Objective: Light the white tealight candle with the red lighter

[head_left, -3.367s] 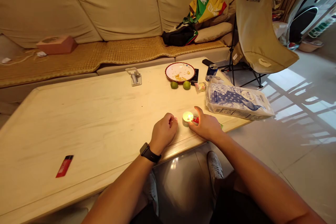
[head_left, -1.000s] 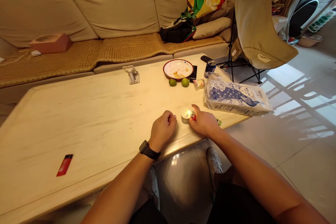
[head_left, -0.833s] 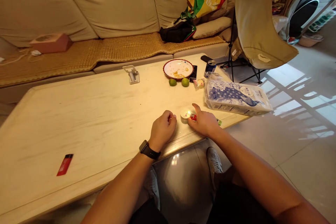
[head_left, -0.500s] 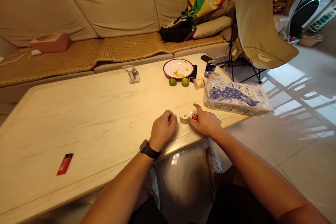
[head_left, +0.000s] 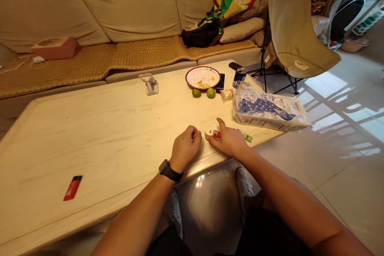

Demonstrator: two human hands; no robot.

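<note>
A small white tealight candle (head_left: 208, 132) sits near the front edge of the pale wooden table (head_left: 99, 128), with no flame showing. My right hand (head_left: 228, 141) is closed round a red lighter (head_left: 216, 133) whose tip points at the candle. A thin green stick (head_left: 246, 136) lies just right of that hand. My left hand (head_left: 185, 149), with a black watch on the wrist, rests as a loose fist on the table just left of the candle; I see nothing in it.
A second red lighter (head_left: 72, 188) lies at the table's front left. Further back are a plate (head_left: 203, 77), two limes (head_left: 204, 93), a can (head_left: 239, 76), a phone stand (head_left: 149, 84) and a printed pack (head_left: 270, 110). Behind stand a sofa (head_left: 90, 16) and a folding chair (head_left: 295, 32).
The candle's flame, bright earlier, shrank and has gone out. My right hand has dropped slightly toward the table with the lighter. My left hand has stayed put.
</note>
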